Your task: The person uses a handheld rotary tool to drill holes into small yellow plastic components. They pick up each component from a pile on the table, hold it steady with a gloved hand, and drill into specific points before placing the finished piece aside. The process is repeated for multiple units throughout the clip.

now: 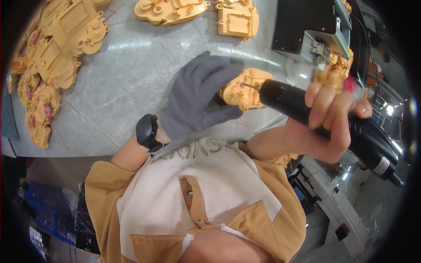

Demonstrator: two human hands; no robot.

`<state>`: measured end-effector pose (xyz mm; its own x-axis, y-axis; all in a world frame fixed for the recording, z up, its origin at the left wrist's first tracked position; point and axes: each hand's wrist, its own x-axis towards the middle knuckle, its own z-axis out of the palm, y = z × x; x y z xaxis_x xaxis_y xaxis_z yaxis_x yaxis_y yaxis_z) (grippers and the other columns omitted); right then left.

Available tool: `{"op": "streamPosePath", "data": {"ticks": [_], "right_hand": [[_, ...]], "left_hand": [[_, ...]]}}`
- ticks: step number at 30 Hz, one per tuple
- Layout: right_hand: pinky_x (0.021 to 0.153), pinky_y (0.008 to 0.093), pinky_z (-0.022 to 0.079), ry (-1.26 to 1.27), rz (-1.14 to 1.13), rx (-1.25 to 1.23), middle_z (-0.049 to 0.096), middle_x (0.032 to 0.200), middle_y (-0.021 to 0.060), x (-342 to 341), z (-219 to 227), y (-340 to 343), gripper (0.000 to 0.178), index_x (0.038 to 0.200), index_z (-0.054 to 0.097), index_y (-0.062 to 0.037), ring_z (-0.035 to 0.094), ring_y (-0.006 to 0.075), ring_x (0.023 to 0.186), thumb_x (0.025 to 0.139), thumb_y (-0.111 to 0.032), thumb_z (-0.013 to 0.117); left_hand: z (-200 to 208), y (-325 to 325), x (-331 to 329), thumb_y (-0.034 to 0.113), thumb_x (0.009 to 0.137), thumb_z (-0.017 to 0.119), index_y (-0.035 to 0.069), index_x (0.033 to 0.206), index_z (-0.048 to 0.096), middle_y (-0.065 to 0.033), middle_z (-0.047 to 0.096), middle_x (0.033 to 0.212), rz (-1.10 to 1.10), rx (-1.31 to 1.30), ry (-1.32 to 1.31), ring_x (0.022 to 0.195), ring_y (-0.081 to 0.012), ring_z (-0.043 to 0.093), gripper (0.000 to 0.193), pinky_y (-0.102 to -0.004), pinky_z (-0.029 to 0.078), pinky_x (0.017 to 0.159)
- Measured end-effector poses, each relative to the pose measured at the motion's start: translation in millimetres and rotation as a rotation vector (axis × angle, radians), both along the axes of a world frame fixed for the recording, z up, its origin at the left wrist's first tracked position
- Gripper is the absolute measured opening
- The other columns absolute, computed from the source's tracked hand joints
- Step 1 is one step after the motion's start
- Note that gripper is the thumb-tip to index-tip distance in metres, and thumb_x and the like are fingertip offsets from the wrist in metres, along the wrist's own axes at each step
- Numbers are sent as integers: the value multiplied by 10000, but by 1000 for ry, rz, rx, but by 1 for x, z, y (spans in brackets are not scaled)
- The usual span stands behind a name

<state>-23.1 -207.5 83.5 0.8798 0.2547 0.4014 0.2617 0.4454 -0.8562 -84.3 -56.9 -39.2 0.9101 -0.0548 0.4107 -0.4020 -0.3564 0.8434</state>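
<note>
My left hand (199, 90), in a grey knit glove, grips a yellow-orange plastic housing (255, 79) by its left side near the table's front edge. The bare fingers of my right hand (335, 116) are wrapped round a black electric screwdriver (285, 98), which lies slanted from the lower right. Its thin bit reaches the round part of the housing beside my gloved fingers. Whether a screw sits under the tip is too small to tell.
Several similar plastic housings (66, 39) are piled on the grey table (127, 74) at the left. Two more groups, one a boxy housing (238, 19), lie at the far edge. A black and metal machine (307, 30) stands at the far right, with yellow parts beside it.
</note>
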Motion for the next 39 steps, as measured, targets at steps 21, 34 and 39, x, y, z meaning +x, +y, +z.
{"op": "streamPosePath", "data": {"ticks": [21,34,39], "right_hand": [[614,335,373,71,234,162,429,678,18,-4,-2,-1,362,1147,374,-94,464,149,572,796,-55,451],[577,345,387,20,211,24,436,647,29,-6,5,0,375,1128,365,-97,453,152,515,777,-38,481],[582,346,388,-35,150,49,442,647,33,-6,5,-3,379,1133,366,-100,454,151,516,777,-33,478]], "left_hand": [[3,10,-8,157,607,727,165,952,632,-30,589,965,-8,1,-43,967,-281,523,358,-441,396,932],[0,9,-8,203,635,723,151,978,624,-41,581,980,-19,47,-99,977,-281,520,360,-428,411,902],[5,6,-6,270,610,747,100,1109,537,-86,535,1077,34,-14,-15,1014,-299,501,567,-415,395,912]]}}
